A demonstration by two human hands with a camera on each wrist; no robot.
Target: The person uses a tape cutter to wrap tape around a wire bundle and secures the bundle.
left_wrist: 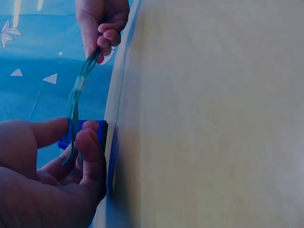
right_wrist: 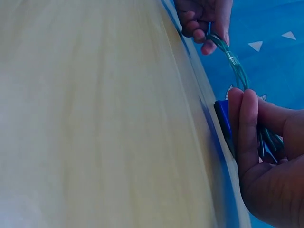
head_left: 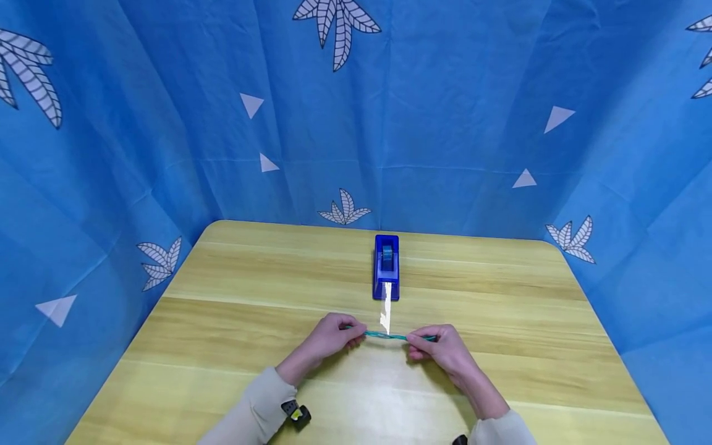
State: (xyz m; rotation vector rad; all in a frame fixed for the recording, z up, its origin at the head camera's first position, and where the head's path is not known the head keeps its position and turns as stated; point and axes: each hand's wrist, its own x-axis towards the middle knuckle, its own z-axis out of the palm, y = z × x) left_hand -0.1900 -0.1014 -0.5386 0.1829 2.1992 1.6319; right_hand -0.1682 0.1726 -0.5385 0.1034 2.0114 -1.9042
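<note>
A bundle of thin green strands (head_left: 384, 335), like cord or wire, stretches sideways between both hands. My left hand (head_left: 336, 334) pinches its left end between thumb and fingers; two loose ends show in the left wrist view, below the thumb. My right hand (head_left: 439, 348) pinches the other end, and folded strands (right_wrist: 270, 137) show inside the palm. A shiny clear piece of tape (left_wrist: 80, 84) lies on the middle of the bundle. Behind it stands a blue tape dispenser (head_left: 386, 266). A bright strip of tape (head_left: 386, 309) runs from its front toward the bundle; whether they are joined I cannot tell.
The wooden table (head_left: 222, 296) has rounded far corners. Around its back and sides hangs a blue curtain (head_left: 456, 123) with white leaf and triangle prints. A black device (head_left: 296, 415) is worn on the left wrist.
</note>
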